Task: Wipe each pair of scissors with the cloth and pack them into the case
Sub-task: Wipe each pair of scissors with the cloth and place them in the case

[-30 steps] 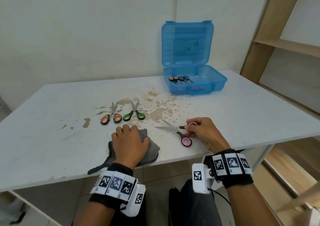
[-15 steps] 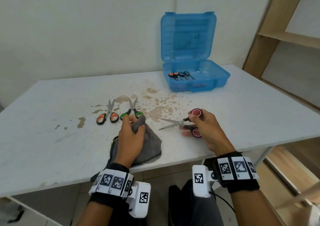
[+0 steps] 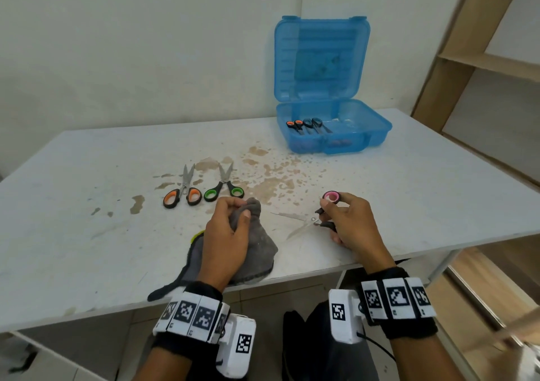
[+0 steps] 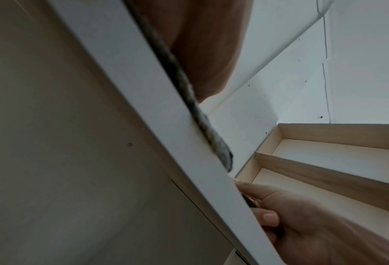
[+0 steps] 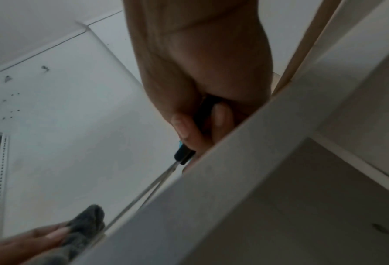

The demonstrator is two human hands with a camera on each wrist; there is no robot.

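My left hand (image 3: 233, 220) grips a bunched grey cloth (image 3: 257, 249), its lower part draped on the table near the front edge. My right hand (image 3: 342, 220) holds the pink-handled scissors (image 3: 314, 220) by the handles, blades spread and pointing left toward the cloth. The blades and cloth (image 5: 85, 226) also show in the right wrist view. Orange-handled scissors (image 3: 182, 195) and green-handled scissors (image 3: 223, 189) lie on the table beyond my left hand. The open blue case (image 3: 377, 132) stands at the back with two pairs of scissors (image 3: 306, 125) inside.
Brown stains (image 3: 271, 182) spread across the middle of the white table (image 3: 87, 205). A wooden shelf unit (image 3: 482, 59) stands to the right. The case's lid (image 3: 321, 59) stands upright against the wall.
My left hand has gathered the flat cloth and lifted it into a bunch. My right hand has picked the pink scissors up off the table with the blades open.
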